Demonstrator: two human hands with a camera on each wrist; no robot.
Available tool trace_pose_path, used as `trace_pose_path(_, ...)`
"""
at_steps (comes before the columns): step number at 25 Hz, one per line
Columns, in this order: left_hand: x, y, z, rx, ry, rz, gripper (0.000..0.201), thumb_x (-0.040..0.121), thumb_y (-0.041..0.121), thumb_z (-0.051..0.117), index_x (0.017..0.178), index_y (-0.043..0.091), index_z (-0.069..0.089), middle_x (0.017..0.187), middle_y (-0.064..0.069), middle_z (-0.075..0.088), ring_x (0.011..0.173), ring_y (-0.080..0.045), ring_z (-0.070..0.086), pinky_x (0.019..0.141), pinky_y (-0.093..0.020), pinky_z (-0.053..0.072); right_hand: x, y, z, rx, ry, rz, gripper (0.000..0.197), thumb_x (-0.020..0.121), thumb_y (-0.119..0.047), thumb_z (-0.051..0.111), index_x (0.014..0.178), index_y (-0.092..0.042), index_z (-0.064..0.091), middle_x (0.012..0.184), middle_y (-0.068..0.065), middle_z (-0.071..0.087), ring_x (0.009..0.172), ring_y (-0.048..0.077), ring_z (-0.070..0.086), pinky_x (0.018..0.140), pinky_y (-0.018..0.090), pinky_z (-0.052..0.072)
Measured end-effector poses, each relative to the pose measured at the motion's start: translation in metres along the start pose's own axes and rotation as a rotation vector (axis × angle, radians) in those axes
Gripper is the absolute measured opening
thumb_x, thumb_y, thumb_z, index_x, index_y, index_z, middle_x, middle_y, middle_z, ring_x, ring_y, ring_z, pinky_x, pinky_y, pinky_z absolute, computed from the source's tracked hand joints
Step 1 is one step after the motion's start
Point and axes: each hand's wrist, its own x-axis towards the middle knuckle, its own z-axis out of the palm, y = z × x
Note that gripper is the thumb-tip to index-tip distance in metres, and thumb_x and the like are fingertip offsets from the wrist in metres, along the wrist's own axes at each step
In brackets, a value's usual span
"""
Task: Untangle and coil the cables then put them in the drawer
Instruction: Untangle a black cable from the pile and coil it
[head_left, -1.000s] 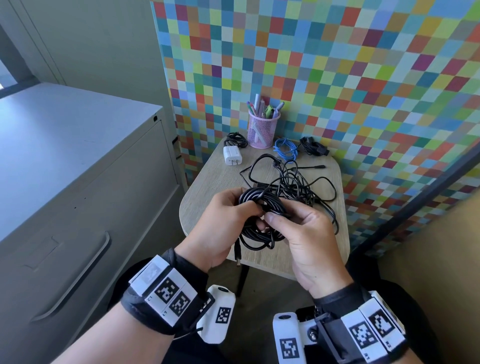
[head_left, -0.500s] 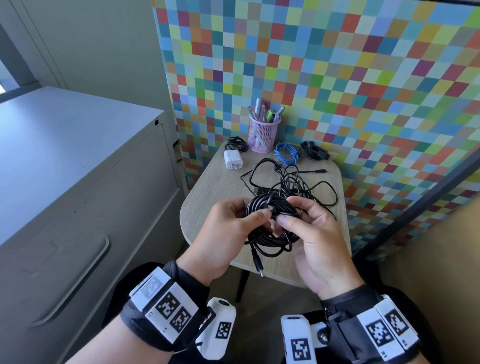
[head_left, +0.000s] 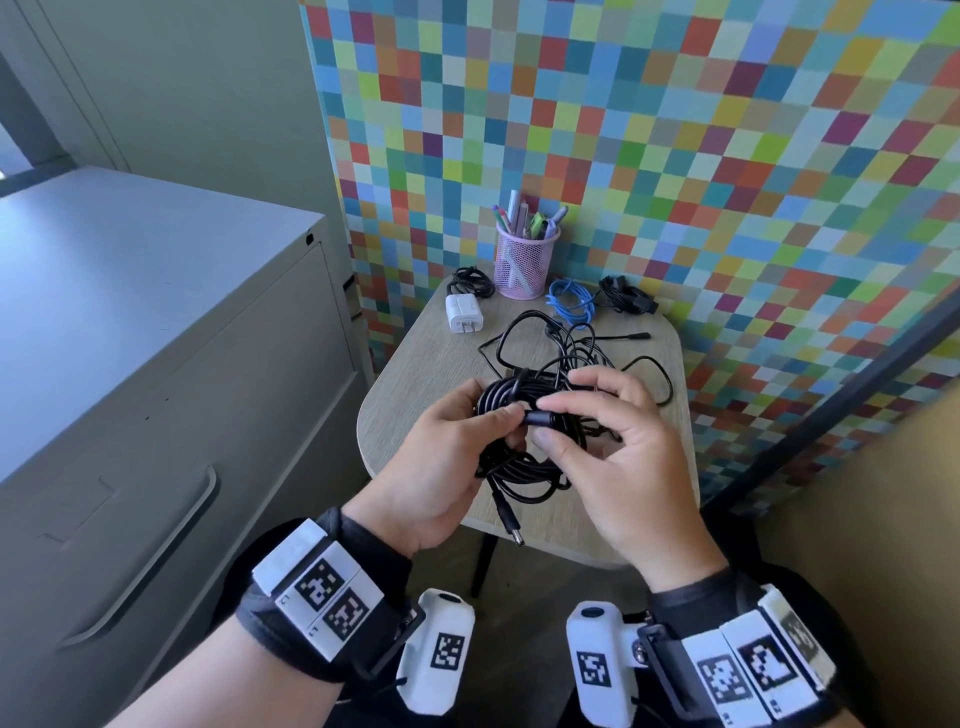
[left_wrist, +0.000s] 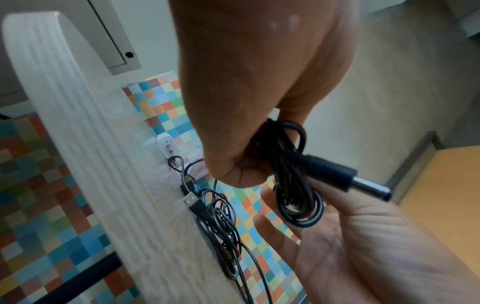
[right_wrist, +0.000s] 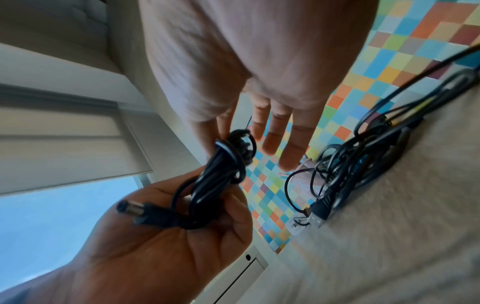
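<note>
A black cable coil (head_left: 519, 467) hangs in front of me above the near edge of the small table (head_left: 415, 410). My left hand (head_left: 488, 426) grips the coil from the left. My right hand (head_left: 553, 421) pinches a thicker stretch of the same cable between thumb and index finger, with its other fingers spread. The cable's barrel plug (head_left: 511, 527) dangles below the coil and juts out past my left hand (left_wrist: 233, 144) as a plug (left_wrist: 350, 181). A tangle of black cables (head_left: 582, 353) with a USB plug (left_wrist: 192, 200) lies on the table behind.
A grey cabinet (head_left: 156, 338) with a drawer handle (head_left: 145, 561) stands at the left, its drawer closed. At the table's back are a pink pen cup (head_left: 524, 265), a white charger (head_left: 464, 314), a blue cable coil (head_left: 571, 306) and two small black coils (head_left: 626, 299).
Both hands have lifted the coil slightly and turned it. My right hand has shifted its pinch along the cable and spread its other fingers; the dangling plug has swung rightward.
</note>
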Motion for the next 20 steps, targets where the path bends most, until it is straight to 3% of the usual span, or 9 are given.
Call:
trace_pose_path(2,0.0,0.0,0.0,0.036,-0.022,0.008,0.02,0.092,0.008,0.064,0.111,0.005,0.06,0.089,-0.014,0.056,0.076,-0.015,0.057,0.078,-0.03,0.051,0.002,0.0,0.0,-0.041,-0.053,0.007,0.036,0.082,-0.011,0.087,0.101,-0.041,0.077,0.126,-0.01,0.062,0.115,0.014,0.066,0.08,0.039,0.062)
trace_pose_path(4,0.0,0.0,0.0,0.03,-0.038,0.029,0.027,0.087,0.008,0.066,0.114,0.003,0.062,0.098,-0.018,0.061,0.083,-0.02,0.062,0.081,-0.034,0.056,0.002,0.002,0.0,-0.011,-0.04,-0.001,0.03,0.086,-0.011,0.083,0.099,-0.037,0.076,0.126,-0.011,0.065,0.115,0.014,0.067,0.083,0.042,0.062)
trace_pose_path(6,-0.002,-0.001,0.001,-0.018,-0.069,0.057,0.035,0.088,0.003,0.065,0.122,0.002,0.062,0.107,-0.02,0.069,0.096,-0.03,0.067,0.093,-0.045,0.056,0.002,0.004,-0.001,0.127,0.003,0.03,0.02,0.093,-0.006,0.075,0.101,-0.024,0.072,0.128,-0.008,0.068,0.12,0.014,0.066,0.091,0.037,0.061)
trace_pose_path(8,-0.004,-0.002,0.006,0.037,-0.08,0.107,0.03,0.098,0.002,0.06,0.128,0.004,0.063,0.104,-0.017,0.072,0.095,-0.033,0.069,0.092,-0.05,0.055,0.0,0.003,-0.001,0.259,-0.007,0.012,0.011,0.097,-0.001,0.067,0.103,-0.01,0.065,0.134,0.0,0.068,0.126,0.014,0.064,0.095,0.029,0.058)
trace_pose_path(10,-0.007,-0.001,0.01,0.337,-0.017,0.182,0.026,0.107,0.007,0.051,0.129,0.013,0.064,0.084,-0.003,0.072,0.076,-0.024,0.068,0.073,-0.039,0.055,-0.001,-0.002,0.0,0.245,-0.028,-0.045,0.007,0.098,-0.003,0.063,0.102,-0.008,0.06,0.132,0.003,0.069,0.126,0.016,0.065,0.098,0.028,0.055)
trace_pose_path(12,-0.008,-0.001,0.01,0.699,0.021,0.257,0.027,0.108,0.015,0.05,0.129,0.025,0.063,0.067,0.003,0.067,0.059,-0.012,0.063,0.061,-0.024,0.048,-0.001,-0.005,0.001,0.205,0.0,-0.048,0.003,0.099,-0.009,0.063,0.101,-0.011,0.062,0.117,0.0,0.074,0.114,0.016,0.07,0.096,0.03,0.056)
trace_pose_path(15,-0.006,-0.001,0.006,0.961,0.012,0.271,0.024,0.106,0.027,0.053,0.127,0.034,0.061,0.059,0.017,0.063,0.055,0.0,0.059,0.063,-0.02,0.045,0.0,0.0,-0.001,0.118,0.071,-0.004,0.011,0.102,-0.028,0.065,0.097,-0.018,0.064,0.098,-0.002,0.073,0.098,0.02,0.072,0.089,0.037,0.058)
trace_pose_path(17,-0.005,-0.001,0.004,1.014,-0.001,0.297,0.017,0.103,0.031,0.058,0.118,0.036,0.065,0.065,0.028,0.061,0.061,0.002,0.058,0.068,-0.023,0.047,0.0,0.004,-0.001,0.12,0.097,0.056,0.012,0.101,-0.027,0.064,0.096,-0.016,0.064,0.093,0.0,0.073,0.094,0.019,0.071,0.088,0.041,0.057)
trace_pose_path(20,-0.003,-0.001,0.001,0.988,-0.033,0.288,0.013,0.096,0.041,0.069,0.107,0.033,0.069,0.072,0.022,0.066,0.065,0.002,0.061,0.066,-0.023,0.049,0.002,0.002,0.002,0.278,0.09,0.239,0.017,0.1,-0.023,0.064,0.094,-0.008,0.066,0.09,0.004,0.075,0.085,0.019,0.072,0.079,0.04,0.058)
